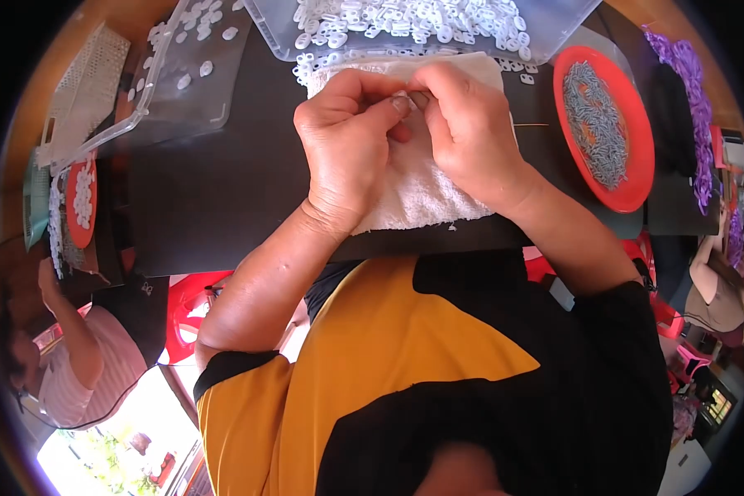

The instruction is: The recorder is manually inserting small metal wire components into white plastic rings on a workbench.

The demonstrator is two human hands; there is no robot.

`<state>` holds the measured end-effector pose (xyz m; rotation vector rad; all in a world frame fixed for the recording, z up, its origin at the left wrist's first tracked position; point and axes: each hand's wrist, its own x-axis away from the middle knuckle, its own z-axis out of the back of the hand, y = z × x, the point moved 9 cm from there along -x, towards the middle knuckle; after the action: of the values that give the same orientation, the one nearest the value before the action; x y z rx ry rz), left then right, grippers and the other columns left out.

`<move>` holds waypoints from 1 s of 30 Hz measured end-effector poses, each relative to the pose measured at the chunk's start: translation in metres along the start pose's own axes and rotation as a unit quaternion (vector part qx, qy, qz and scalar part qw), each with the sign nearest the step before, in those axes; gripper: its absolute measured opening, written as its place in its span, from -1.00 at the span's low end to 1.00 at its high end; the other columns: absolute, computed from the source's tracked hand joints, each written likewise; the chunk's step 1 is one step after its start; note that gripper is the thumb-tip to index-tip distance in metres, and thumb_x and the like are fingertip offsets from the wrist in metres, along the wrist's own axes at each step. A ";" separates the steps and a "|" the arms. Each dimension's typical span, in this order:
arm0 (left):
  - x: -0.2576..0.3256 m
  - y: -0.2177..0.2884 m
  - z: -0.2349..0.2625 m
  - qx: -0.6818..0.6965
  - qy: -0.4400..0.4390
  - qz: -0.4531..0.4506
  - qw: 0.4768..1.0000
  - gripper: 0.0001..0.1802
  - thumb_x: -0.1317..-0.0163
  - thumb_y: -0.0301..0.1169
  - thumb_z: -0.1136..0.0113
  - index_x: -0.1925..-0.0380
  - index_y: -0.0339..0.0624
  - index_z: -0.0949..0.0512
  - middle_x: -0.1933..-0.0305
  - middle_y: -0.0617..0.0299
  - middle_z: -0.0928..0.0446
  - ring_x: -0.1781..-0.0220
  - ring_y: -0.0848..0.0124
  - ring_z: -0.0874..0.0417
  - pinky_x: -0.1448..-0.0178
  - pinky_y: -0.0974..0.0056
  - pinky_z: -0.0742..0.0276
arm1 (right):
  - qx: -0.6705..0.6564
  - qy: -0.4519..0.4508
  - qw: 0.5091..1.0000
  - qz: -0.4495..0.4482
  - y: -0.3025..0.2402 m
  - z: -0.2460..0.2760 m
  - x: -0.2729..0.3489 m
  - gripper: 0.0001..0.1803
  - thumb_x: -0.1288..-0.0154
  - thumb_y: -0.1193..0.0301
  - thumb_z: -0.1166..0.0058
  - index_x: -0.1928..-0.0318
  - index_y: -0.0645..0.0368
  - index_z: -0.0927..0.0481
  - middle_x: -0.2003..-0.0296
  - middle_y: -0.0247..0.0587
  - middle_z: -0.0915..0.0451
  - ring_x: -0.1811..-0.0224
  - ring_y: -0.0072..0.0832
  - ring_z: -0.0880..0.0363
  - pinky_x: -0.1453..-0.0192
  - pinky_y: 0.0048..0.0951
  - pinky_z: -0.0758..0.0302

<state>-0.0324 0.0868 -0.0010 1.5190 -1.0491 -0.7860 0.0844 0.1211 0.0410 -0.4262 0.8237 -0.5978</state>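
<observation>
My left hand [343, 140] and my right hand [475, 136] meet over a folded white towel [426, 194] on the dark table. Both are closed in a pinch, thumbs and forefingertips almost touching. Something small and pale shows between the fingertips, mostly hidden, so its kind cannot be made out. Just beyond the towel stands a clear plastic box [281, 37] heaped with small white plastic pieces [422, 21], each with holes. To the right, a red oval plate [641, 157] holds a pile of small grey screws [595, 124].
A few white pieces [527, 78] lie loose beside the towel. At left stands a second clear box [198, 103] with scattered white pieces. Purple strips [690, 91] hang at the far right. Other people sit at the left [91, 355] and right [715, 277].
</observation>
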 end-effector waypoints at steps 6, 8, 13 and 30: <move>0.004 0.004 0.000 -0.011 -0.013 0.005 1.000 -0.87 -0.16 -0.64 -0.25 0.26 -0.40 -0.59 0.45 0.21 -0.61 0.50 0.56 -0.58 0.52 0.50 -0.39 | -0.023 -0.013 0.999 -0.020 0.005 0.012 -0.004 -0.82 -0.08 0.63 -0.03 0.26 0.17 -0.53 0.36 -0.08 -0.61 0.30 -0.07 -0.60 0.23 -0.14 -0.50; 0.003 0.006 -0.002 -0.005 -0.028 -0.003 1.000 -0.85 -0.17 -0.63 -0.25 0.23 -0.39 -0.59 0.44 0.23 -0.61 0.49 0.58 -0.60 0.57 0.52 -0.35 | -0.006 -0.013 1.000 -0.013 0.002 0.014 -0.005 -0.82 -0.08 0.63 -0.02 0.26 0.17 -0.53 0.36 -0.09 -0.62 0.30 -0.07 -0.60 0.23 -0.14 -0.50; 0.002 0.005 0.002 -0.039 -0.017 -0.019 0.999 -0.87 -0.17 -0.58 -0.27 0.26 -0.35 -0.60 0.47 0.29 -0.58 0.52 0.61 -0.52 0.52 0.50 -0.35 | -0.008 0.016 1.000 -0.007 0.002 0.018 -0.006 -0.81 -0.10 0.63 -0.03 0.25 0.16 -0.52 0.36 -0.11 -0.62 0.32 -0.08 -0.60 0.24 -0.15 -0.49; 0.003 0.006 -0.002 -0.053 -0.040 0.029 0.997 -0.92 -0.26 -0.51 -0.22 0.33 -0.33 -0.58 0.48 0.27 -0.56 0.58 0.63 -0.45 0.56 0.54 -0.22 | -0.043 -0.006 0.999 -0.022 0.004 0.016 -0.005 -0.82 -0.12 0.64 0.00 0.25 0.18 -0.53 0.41 -0.10 -0.60 0.37 -0.09 -0.59 0.28 -0.15 -0.47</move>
<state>-0.0307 0.0848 0.0050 1.3714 -1.0872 -0.8544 0.0953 0.1294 0.0512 -0.5266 0.8331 -0.6022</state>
